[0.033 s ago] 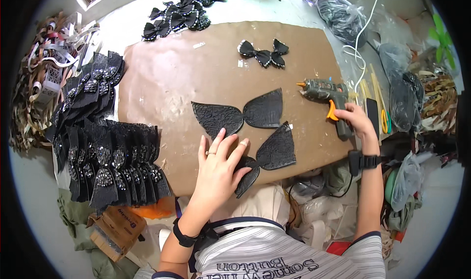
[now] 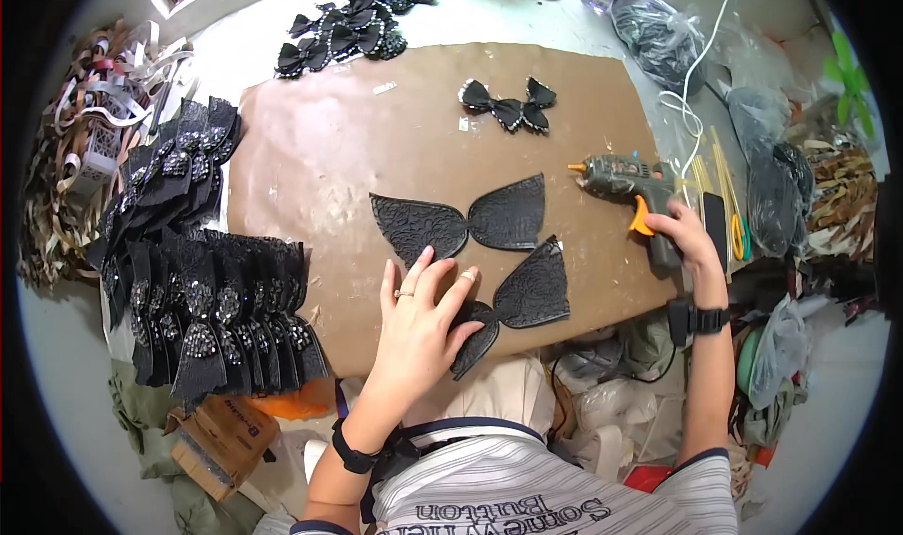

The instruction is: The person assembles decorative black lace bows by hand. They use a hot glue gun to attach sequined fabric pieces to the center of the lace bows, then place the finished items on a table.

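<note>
My left hand (image 2: pixel 419 321) lies with fingers spread at the near side of the brown mat. Its fingertips touch the upper black textured bow-shaped piece (image 2: pixel 506 213). Below that, its thumb rests on a second black bow-shaped piece (image 2: pixel 532 289), whose left half is partly hidden by the hand. On the right, my right hand (image 2: pixel 685 234) is closed round the handle of a dark glue gun (image 2: pixel 621 176) with an orange trigger. The gun lies on its side on the mat, its orange nozzle pointing left.
Black beaded bows (image 2: pixel 212 309) are stacked along the left edge. A black bow with shiny trim (image 2: pixel 508 108) sits on the brown mat (image 2: pixel 329 149), and more bows (image 2: pixel 353 32) are heaped behind. Right of the mat are a white cable (image 2: pixel 696 84), sticks, scissors (image 2: pixel 740 234) and plastic bags.
</note>
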A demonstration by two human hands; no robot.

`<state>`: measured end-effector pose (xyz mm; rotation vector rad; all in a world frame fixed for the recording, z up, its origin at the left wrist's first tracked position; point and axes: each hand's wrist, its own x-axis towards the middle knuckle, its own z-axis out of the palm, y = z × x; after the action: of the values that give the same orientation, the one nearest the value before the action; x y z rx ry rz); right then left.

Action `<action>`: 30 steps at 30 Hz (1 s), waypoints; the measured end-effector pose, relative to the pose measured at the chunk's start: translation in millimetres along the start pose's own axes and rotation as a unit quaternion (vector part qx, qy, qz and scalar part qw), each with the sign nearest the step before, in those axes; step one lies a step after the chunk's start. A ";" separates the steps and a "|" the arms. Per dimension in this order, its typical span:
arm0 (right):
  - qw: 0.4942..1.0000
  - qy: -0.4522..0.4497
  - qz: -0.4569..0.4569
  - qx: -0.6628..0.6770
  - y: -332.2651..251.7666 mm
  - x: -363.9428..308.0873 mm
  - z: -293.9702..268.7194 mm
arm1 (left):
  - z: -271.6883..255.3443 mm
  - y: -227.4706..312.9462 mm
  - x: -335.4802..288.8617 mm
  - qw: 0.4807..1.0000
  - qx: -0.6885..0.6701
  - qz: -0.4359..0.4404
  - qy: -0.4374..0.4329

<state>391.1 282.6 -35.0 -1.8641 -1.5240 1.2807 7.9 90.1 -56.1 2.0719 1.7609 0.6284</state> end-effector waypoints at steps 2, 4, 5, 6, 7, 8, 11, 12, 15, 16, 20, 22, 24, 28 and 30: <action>0.996 0.017 -0.048 0.074 -28.6 -31.9 25.5 | -4.0 -2.6 -0.8 0.999 0.028 -0.003 0.028; 0.979 0.003 -0.063 0.193 -21.2 -58.5 24.5 | -7.2 -6.9 0.7 0.998 0.033 -0.010 0.060; 0.962 -0.044 -0.035 0.267 -15.2 -67.3 21.8 | -9.7 -11.3 -0.4 0.996 0.034 -0.025 0.080; 0.939 -0.077 0.000 0.334 -11.3 -81.2 15.4 | -13.9 -15.0 1.6 0.995 0.039 -0.040 0.087; 0.904 -0.181 -0.050 0.384 -21.5 -91.1 21.9 | -15.0 -21.5 1.9 0.994 0.041 -0.036 0.093; 0.899 -0.175 -0.032 0.401 -30.1 -102.9 31.6 | -13.8 -27.1 -1.1 0.995 0.029 -0.034 0.089; 0.897 -0.193 -0.050 0.395 -49.4 -133.1 67.5 | -12.0 -29.7 -6.7 0.996 0.006 -0.029 0.081; 0.893 -0.217 -0.047 0.392 -50.2 -136.2 75.7 | -10.9 -29.0 -7.7 0.996 0.001 -0.027 0.080; 0.938 -0.209 -0.072 0.269 -72.7 -140.4 103.2 | -0.1 -33.6 -10.5 0.990 -0.040 -0.028 0.134; 0.944 -0.214 -0.076 0.237 -73.0 -136.7 111.9 | 2.0 -34.6 -11.5 0.987 -0.048 -0.029 0.148; 0.955 -0.245 -0.105 0.127 -75.2 -121.0 131.2 | 3.2 -36.6 -14.1 0.984 -0.060 -0.020 0.167; 0.967 -0.223 -0.094 0.082 -83.9 -120.1 140.4 | 3.2 -37.3 -13.7 0.984 -0.064 -0.024 0.166; 0.976 -0.207 -0.062 0.028 -93.6 -118.4 145.4 | 5.1 -37.9 -13.9 0.984 -0.061 -0.027 0.165; 0.980 -0.180 -0.059 -0.054 -97.3 -112.4 152.4 | 5.0 -39.0 -14.8 0.985 -0.063 -0.033 0.159; 0.980 -0.177 -0.044 -0.081 -97.9 -111.1 153.9 | 6.8 -39.7 -15.1 0.985 -0.062 -0.035 0.155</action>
<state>211.0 176.5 8.6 -1.7031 -1.9231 1.5501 -23.3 82.0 -84.5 1.8990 1.8938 1.0594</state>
